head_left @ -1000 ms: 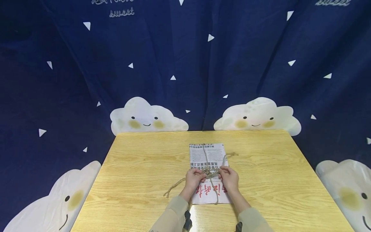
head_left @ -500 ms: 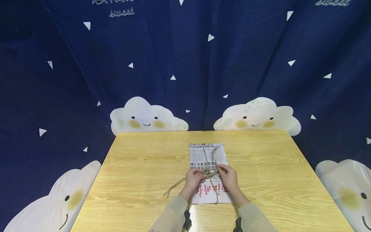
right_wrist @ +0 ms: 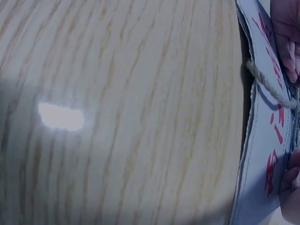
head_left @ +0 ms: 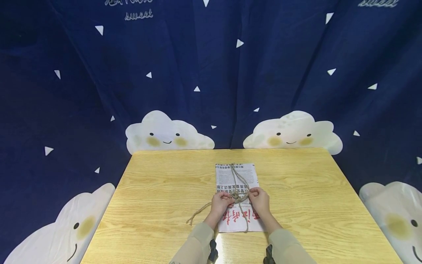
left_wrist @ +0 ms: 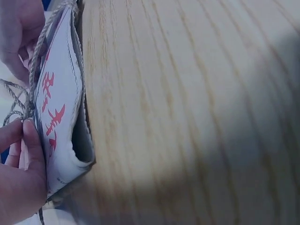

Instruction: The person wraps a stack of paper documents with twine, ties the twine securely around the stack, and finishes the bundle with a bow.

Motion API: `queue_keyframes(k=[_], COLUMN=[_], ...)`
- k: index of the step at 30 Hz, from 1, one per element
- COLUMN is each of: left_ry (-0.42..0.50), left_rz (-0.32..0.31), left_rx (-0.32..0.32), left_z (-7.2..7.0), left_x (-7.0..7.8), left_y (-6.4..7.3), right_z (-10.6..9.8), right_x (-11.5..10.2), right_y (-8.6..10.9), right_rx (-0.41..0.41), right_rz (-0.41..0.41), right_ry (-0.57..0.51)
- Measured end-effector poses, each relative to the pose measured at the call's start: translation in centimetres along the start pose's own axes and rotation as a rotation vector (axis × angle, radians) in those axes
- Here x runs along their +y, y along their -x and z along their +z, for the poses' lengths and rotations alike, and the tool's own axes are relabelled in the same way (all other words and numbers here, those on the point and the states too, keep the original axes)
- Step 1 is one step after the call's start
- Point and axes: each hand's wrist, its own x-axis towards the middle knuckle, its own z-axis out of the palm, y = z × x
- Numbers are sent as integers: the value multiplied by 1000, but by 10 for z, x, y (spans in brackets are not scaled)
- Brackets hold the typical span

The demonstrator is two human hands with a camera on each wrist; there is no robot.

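A folded newspaper (head_left: 224,179) lies flat on the table, tied crosswise with brown twine (head_left: 244,214) that meets in a knot (head_left: 235,195) near its middle. My left hand (head_left: 219,207) pinches twine at the left of the knot; thumb and forefinger (left_wrist: 32,138) come together there in the left wrist view. On the other side, my right hand (head_left: 259,202) pinches a strand just right of the knot. From the right fingers the strand bends back over the paper toward its far edge. A loose twine end (head_left: 198,212) sticks out left onto the wood.
The wooden table (head_left: 158,183) spreads out on both sides of the newspaper. Behind it hangs a dark blue curtain (head_left: 184,55) with white triangles and smiling clouds (head_left: 165,128). In the right wrist view a bright reflection (right_wrist: 61,116) shows on the tabletop.
The twine's free end at the right has swung leftward, from beyond the newspaper's right edge to over its far part. My right hand has shifted slightly left; the left hand stays put.
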Motion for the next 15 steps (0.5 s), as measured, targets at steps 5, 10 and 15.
queue_keyframes(k=[5,10,15], left_ry=[6,15,7], left_rz=[-8,-12,-20], left_rx=[-3,-14,-24], left_z=[0,-1,-2], left_x=[-4,-4,-4], left_y=[-3,-4,-4], right_z=[2,2,0], right_x=[-1,0,-1], right_y=[0,2,4], right_rx=[8,4,3], right_rz=[-22,-13,-27], right_ry=[73,59,43])
